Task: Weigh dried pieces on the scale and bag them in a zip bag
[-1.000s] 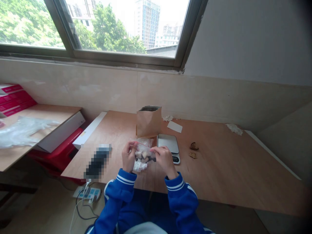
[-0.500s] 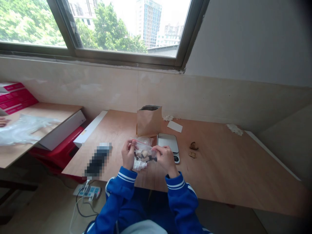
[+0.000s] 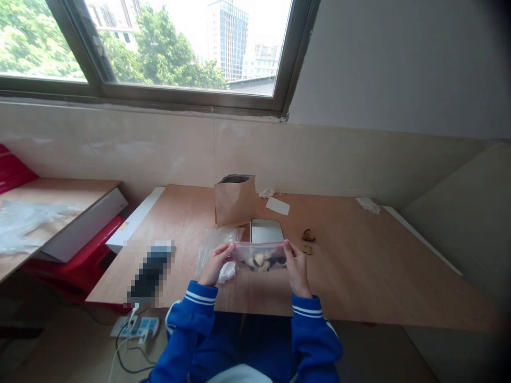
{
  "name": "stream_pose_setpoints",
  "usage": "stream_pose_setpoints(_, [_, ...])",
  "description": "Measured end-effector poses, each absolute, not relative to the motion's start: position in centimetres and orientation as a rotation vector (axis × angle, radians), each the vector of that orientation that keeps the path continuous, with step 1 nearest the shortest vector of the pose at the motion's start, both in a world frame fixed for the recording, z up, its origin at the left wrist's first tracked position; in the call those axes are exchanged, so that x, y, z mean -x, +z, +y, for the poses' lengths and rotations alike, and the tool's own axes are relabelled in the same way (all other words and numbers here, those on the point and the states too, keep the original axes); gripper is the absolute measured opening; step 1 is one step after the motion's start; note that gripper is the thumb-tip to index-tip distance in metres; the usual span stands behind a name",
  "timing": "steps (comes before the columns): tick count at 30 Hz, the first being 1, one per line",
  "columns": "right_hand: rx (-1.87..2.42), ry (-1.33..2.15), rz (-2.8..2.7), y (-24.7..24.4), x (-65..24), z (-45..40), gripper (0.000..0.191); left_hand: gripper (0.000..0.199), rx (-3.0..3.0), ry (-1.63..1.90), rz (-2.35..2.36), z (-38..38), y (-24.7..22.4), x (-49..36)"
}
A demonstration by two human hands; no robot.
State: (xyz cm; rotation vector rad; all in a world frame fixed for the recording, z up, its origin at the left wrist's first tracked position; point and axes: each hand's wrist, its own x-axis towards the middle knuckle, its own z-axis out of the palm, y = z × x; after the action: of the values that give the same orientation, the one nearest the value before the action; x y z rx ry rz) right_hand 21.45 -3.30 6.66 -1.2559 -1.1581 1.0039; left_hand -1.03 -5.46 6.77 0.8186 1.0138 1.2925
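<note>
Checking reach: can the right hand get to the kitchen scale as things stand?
Likely yes: the right hand is holding one end of the zip bag, and the kitchen scale lies just beyond that bag, with only the bag in between.

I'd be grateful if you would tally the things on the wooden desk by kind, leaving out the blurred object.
Paper bag: 1
Plastic bags: 2 (held zip bag, loose clear bag)
Scale: 1
Paper slip: 1
Brown shell pieces: 2
White crumpled scraps: 3
Total: 10
</note>
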Motion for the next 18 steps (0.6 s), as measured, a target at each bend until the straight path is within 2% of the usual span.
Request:
stream_pose_setpoints(3, [1.436,0.848,-1.007,4.9,-25.7,-3.3,0.056,0.042,-0.91,1.194,1.048,-5.8,6.4,0.8])
stream_pose_setpoints(7, [1.696,0.599,-0.936,2.8,-34.7,-2.0,0.062,0.041,-0.915,1.24,1.139,-6.2,6.3,1.4])
stream_pose_setpoints(11, [2.008,0.385,-0.971,1.4,-41.9,0.5,0.056,0.042,-0.867,1.292,1.192,-6.1,6.0,2.1])
stream_pose_setpoints(13, [2.118,0.18,-0.984,1.2,-42.8,1.8,0.051,0.043,-0.854,1.293,1.206,-6.1,5.8,2.3])
stream_pose_setpoints(15, [2.112,-0.022,-1.095,1.2,-41.9,3.0,0.056,0.042,-0.85,1.285,1.219,-6.0,5.7,2.4])
stream_pose_setpoints(18, [1.953,-0.081,-1.494,1.1,-38.9,4.8,0.06,0.042,-0.856,1.278,1.238,-5.9,5.6,2.5])
